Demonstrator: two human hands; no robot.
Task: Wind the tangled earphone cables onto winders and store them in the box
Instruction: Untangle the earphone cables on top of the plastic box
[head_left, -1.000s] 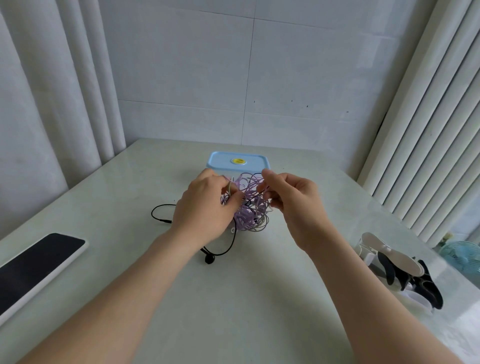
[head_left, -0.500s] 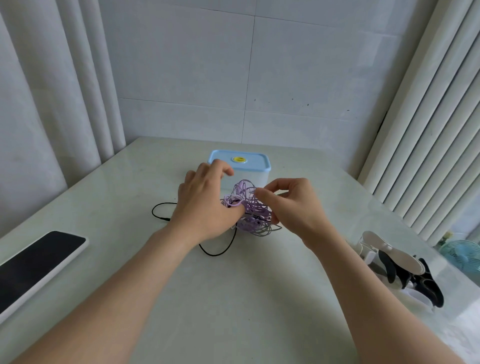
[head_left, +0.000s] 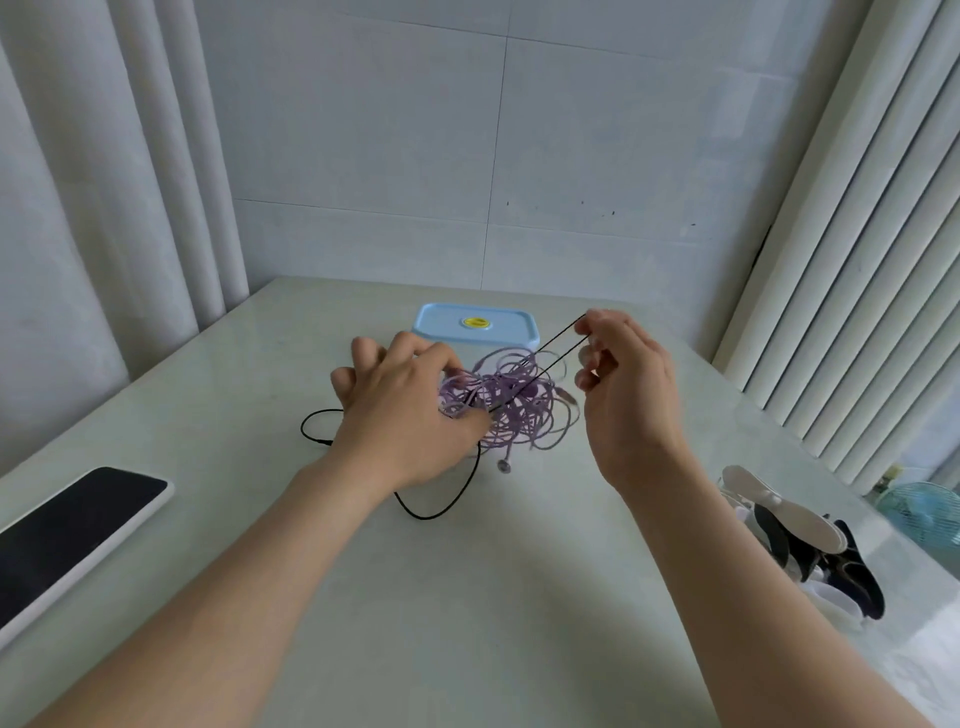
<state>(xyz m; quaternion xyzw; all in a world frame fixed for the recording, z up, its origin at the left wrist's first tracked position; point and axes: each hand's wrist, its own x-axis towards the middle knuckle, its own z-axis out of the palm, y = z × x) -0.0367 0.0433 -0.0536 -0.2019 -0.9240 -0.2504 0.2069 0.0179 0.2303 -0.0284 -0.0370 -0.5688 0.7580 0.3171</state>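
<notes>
**Black cable drawn taut out of tangle**

The purple tangle (head_left: 514, 410) lies on the counter (head_left: 467, 597), just in front of the closed box (head_left: 441, 325). The right hand (head_left: 628, 395) pinches a loop of black cable (head_left: 550, 353), both strands taut. The left hand (head_left: 405, 415) bears down on the tangle; whether it grips cannot be told. Risk: a harder pull may cinch knots or drag the tangle. The yellow sticker (head_left: 477, 323) on the lid is unreadable.

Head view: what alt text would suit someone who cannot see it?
A right hand pinches a taut black cable running from a purple tangle that the left hand presses on a table; a blue-lidded box stands behind.
</notes>
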